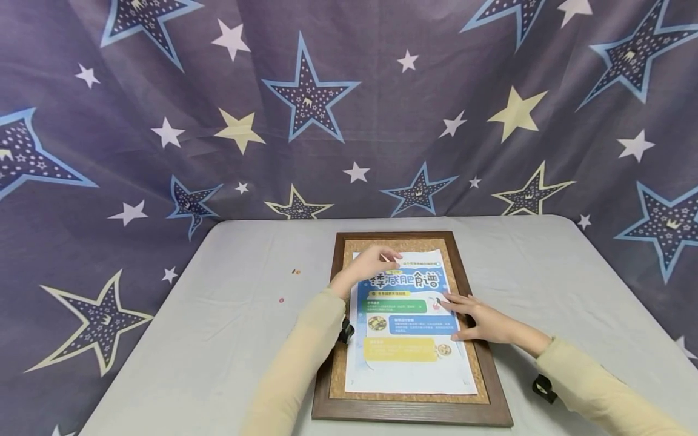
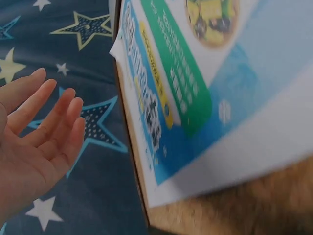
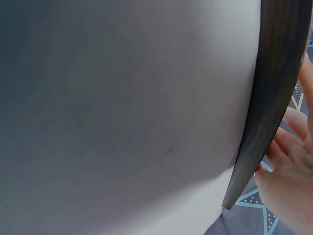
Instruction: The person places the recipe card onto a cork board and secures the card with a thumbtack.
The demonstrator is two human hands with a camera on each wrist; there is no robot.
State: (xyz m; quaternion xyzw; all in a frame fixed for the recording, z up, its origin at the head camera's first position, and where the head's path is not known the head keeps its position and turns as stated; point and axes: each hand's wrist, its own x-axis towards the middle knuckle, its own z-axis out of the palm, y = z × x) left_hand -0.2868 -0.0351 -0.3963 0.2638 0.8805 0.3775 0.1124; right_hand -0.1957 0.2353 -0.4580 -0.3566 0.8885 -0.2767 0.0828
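A printed paper poster [image 1: 409,378] with colourful blocks and large Chinese lettering lies on a cork board [image 1: 339,363] in a dark wooden frame [image 1: 414,412]. Over the poster's upper left is my left hand [image 1: 373,261], its fingers loosely bent. In the left wrist view this hand [image 2: 41,142] has its fingers apart and nothing visible between them. My right hand [image 1: 485,321] rests at the poster's right edge, fingers spread. The right wrist view shows only part of the right hand [image 3: 291,171], beyond the frame's side; its fingertips are partly hidden there.
On the light cloth-covered table [image 1: 218,363], left of the board, lie small orange-brown bits [image 1: 296,271] and a tiny red piece [image 1: 281,300], too small to identify. A dark star-patterned curtain [image 1: 349,121] hangs behind and beside the table.
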